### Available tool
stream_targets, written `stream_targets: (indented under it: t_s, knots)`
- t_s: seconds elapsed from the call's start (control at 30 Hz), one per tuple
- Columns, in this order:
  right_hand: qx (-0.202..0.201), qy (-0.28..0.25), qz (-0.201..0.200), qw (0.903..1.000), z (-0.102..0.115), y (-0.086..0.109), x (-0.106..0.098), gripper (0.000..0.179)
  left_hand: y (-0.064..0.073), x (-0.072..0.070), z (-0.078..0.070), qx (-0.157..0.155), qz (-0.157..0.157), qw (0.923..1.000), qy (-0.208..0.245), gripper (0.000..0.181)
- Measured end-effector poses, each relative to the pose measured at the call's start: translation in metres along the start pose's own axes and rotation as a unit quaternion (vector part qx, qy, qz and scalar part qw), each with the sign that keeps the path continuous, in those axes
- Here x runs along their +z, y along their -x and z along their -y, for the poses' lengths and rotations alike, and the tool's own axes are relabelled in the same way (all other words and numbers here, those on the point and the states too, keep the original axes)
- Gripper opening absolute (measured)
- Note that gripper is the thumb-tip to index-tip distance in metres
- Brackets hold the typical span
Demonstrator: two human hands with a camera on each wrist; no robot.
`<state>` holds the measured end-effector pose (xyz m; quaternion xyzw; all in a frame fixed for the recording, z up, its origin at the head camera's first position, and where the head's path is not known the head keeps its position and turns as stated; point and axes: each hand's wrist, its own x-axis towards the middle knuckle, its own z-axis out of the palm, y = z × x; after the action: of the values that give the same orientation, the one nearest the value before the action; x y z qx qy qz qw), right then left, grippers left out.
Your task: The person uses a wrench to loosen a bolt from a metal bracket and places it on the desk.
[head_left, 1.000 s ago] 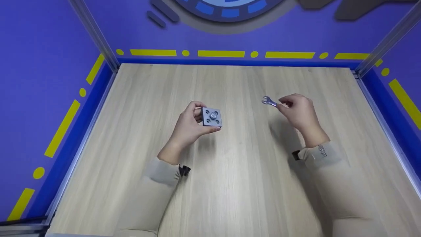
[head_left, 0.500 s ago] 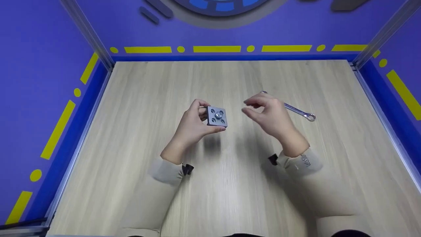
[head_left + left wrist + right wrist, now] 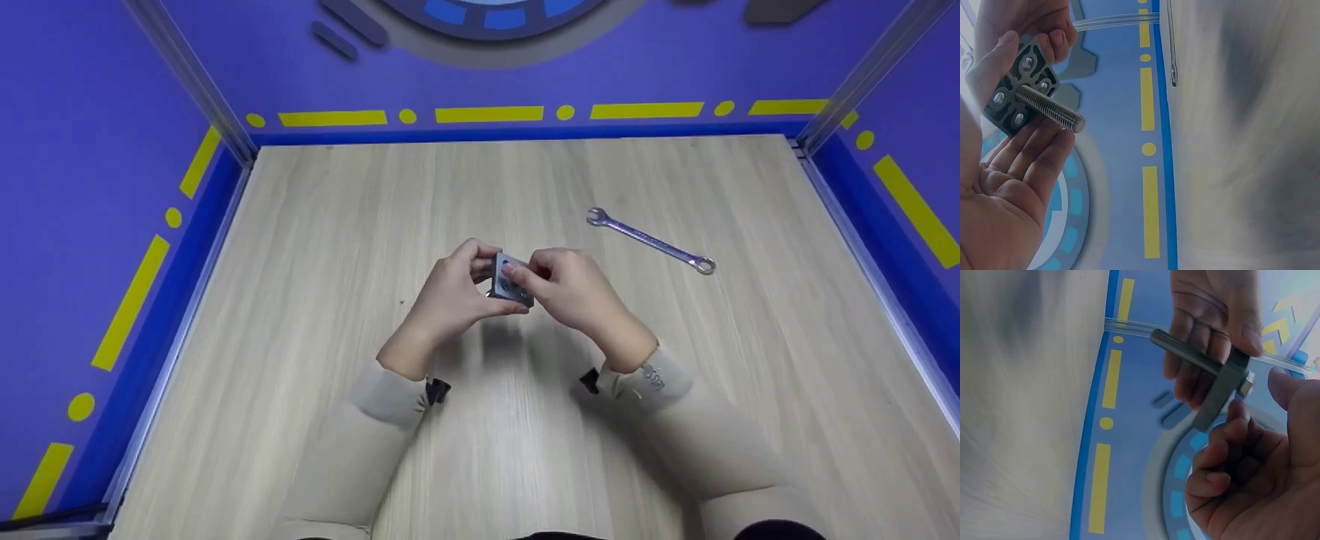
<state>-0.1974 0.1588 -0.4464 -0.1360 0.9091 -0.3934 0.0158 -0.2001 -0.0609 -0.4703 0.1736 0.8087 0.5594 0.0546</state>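
My left hand [image 3: 450,296] grips a square metal plate [image 3: 498,282] with holes near its corners, fingers and thumb at opposite edges. A long hex bolt [image 3: 1050,107] runs through its centre, its threaded shank pointing out behind. On the other face the bolt head [image 3: 1246,383] stands a little off the plate. My right hand [image 3: 577,292] is at this face, its thumb covering the bolt head in the head view. In the right wrist view its index finger is beside the head and the thumb appears apart; I cannot tell whether they pinch it.
A combination wrench [image 3: 651,240] lies on the wooden table [image 3: 315,247], beyond and right of the hands. Blue panels [image 3: 82,187] with yellow markings and metal corner posts [image 3: 196,90] enclose the table's back and sides.
My right hand held the wrench, put it on the table, and moved left to the plate. The left hand has shifted slightly right and turned the plate.
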Motion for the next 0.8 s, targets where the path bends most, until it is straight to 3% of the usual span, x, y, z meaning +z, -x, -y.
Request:
stream_targets:
  t_s: [0.2, 0.47, 0.57, 0.8]
  knots:
    - [-0.018, 0.003, 0.000, 0.9998, 0.002, 0.000, 0.000, 0.036, 0.000, 0.001, -0.002, 0.004, -0.001, 1.0000, 0.002, 0.082]
    - [-0.114, -0.045, -0.002, 0.9925, -0.004, 0.004, -0.005, 0.010, -0.001, 0.000, 0.005, -0.001, -0.022, 0.9976, 0.066, 0.085]
    - [-0.139, -0.070, 0.003, 0.9878, -0.007, 0.005, -0.007, 0.016, -0.001, 0.000, 0.007, 0.002, -0.027, 0.9954, 0.092, 0.080]
    - [-0.173, -0.086, -0.005, 0.9812, -0.007, 0.006, -0.011, 0.025, -0.002, 0.000, 0.006, 0.018, -0.033, 0.9938, 0.105, 0.077]
